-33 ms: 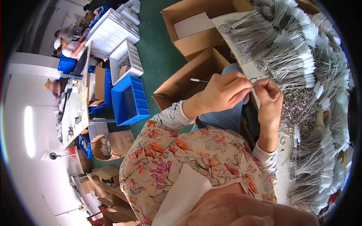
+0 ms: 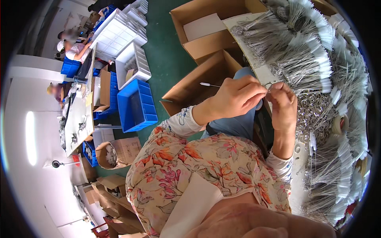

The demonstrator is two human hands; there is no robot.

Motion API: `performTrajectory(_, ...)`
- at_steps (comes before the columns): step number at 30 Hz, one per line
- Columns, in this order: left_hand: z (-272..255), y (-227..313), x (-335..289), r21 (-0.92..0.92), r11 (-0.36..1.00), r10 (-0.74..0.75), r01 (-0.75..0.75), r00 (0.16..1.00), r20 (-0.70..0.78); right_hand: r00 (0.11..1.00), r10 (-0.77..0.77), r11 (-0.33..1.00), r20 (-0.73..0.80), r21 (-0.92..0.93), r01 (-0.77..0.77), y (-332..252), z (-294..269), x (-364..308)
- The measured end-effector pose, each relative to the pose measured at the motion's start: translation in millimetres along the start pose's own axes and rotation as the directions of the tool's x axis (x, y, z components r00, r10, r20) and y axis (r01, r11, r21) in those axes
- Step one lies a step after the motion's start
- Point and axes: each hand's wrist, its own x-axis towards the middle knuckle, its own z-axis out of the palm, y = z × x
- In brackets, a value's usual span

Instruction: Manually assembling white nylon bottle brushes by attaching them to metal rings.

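Along the right side, a long pale worktable (image 2: 298, 174), mostly covered. On it, big heaps of thin wire-stem brushes (image 2: 303, 65), white bristle heads fanned toward the outer edge, wire ends inward. Left of the table's upper end, two open cardboard boxes: the far box (image 2: 208, 48) has a white sheet inside; the near box (image 2: 190, 85) sits just beyond the left hand. Further left on green floor, blue crate (image 2: 149, 104), with a white crate (image 2: 139, 75) just above it in view.

Both hands raised near the table edge, fingertips about meeting. Left hand (image 2: 240, 95): thumb and fingers pinching the stem of one brush (image 2: 205, 84), its white head sticking out leftward, in view over the near box. Right hand (image 2: 282, 105): thumb and finger pressed together at a small metal loop (image 2: 268, 84); can't tell if it's joined to the stem, fingers cover the spot. Loose metal rings (image 2: 311, 115) piled on the table, right of the right hand.
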Motion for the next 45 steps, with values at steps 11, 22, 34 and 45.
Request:
performTrajectory(11, -5, -4, -11, -0.521, 0.659, -0.574, 0.543, 0.810, 0.119, 0.907, -0.404, 0.841, 0.120, -0.340, 0.420, 3, 17, -9)
performTrajectory(22, -23, 3, -3, -0.708, 0.338, -0.682, 0.619, 0.680, 0.269, 0.912, -0.404, 0.755, 0.071, -0.538, 0.376, -7, 27, -15)
performTrajectory(34, -45, 16, -10, -0.608, 0.426, -0.612, 0.670, 0.709, 0.352, 0.895, -0.322, 0.946, 0.307, 0.132, 0.295, 4, 37, -14)
performTrajectory(45, -77, -26, -38, -0.463, -0.082, -0.489, 0.883, 0.369, 0.790, 0.799, -0.334, 0.649, 0.500, -0.492, 0.580, -4, 50, -29)
